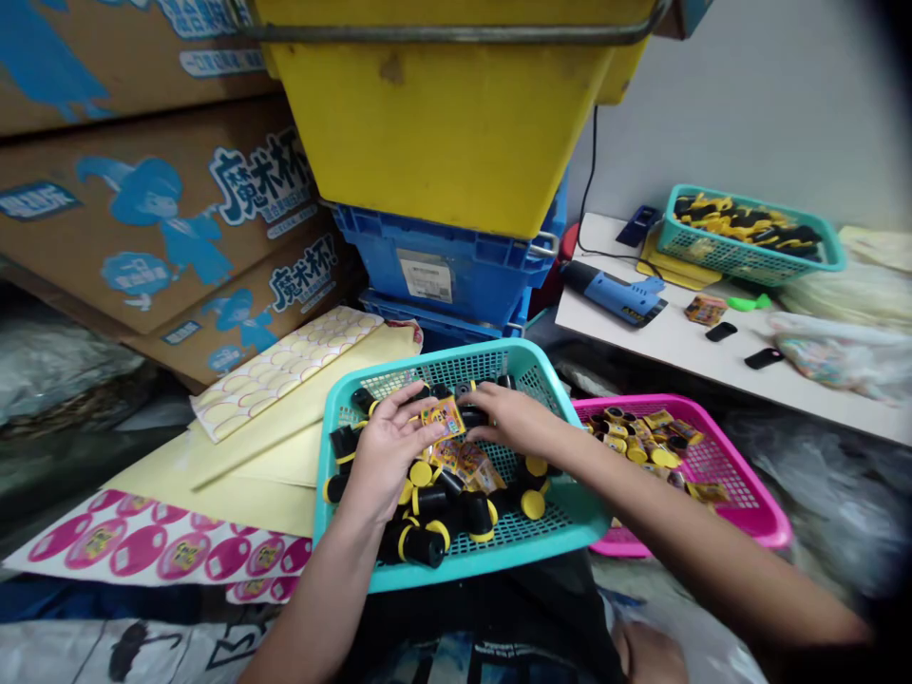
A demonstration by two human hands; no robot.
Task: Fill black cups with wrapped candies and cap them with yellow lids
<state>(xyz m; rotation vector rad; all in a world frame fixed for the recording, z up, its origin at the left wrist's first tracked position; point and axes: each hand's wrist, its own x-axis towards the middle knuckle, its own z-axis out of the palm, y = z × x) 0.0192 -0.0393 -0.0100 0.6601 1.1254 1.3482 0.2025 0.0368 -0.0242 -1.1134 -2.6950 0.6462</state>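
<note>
My left hand (385,451) and my right hand (507,418) meet over a teal basket (499,556) on my lap. Between their fingertips they pinch a small orange sticker (443,416), printed in bright colours. Under the hands the basket holds several small black cylinders with yellow caps (420,543) and a few more orange stickers (470,464). Both hands have their fingers closed on the sticker's edges.
A pink basket (741,513) with stickered pieces sits to the right. Sticker sheets (163,546) and yellow backing paper (285,446) lie at left. Cardboard boxes (171,218), a yellow bin (442,123) and blue crates (456,271) stand behind. A white table (684,342) holds another teal basket (748,233) and a blue tool (617,293).
</note>
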